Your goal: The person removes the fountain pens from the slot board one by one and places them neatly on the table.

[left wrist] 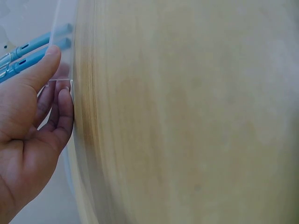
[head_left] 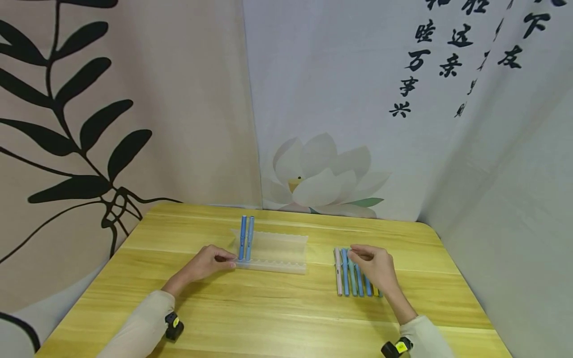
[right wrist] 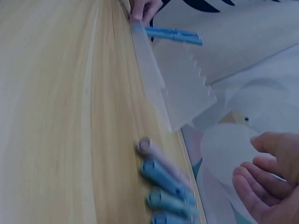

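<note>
The left hand pinches the left end of the clear rack, which is on the table. Two blue pens stand in the rack, side by side, close to this hand. The right hand is above the row of pens – its fingers are loosely bent and hold nothing. These pens lie on the table, to the right of the rack – pink, blue, green and yellow ones among them.

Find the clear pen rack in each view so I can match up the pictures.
Head: the clear pen rack sits near the centre, below mid-height, held by the left hand.
Left wrist: upper left, only partly visible.
Right wrist: upper half, mostly just right of centre.
Shared landmark: the two blue pens standing in it.
</note>
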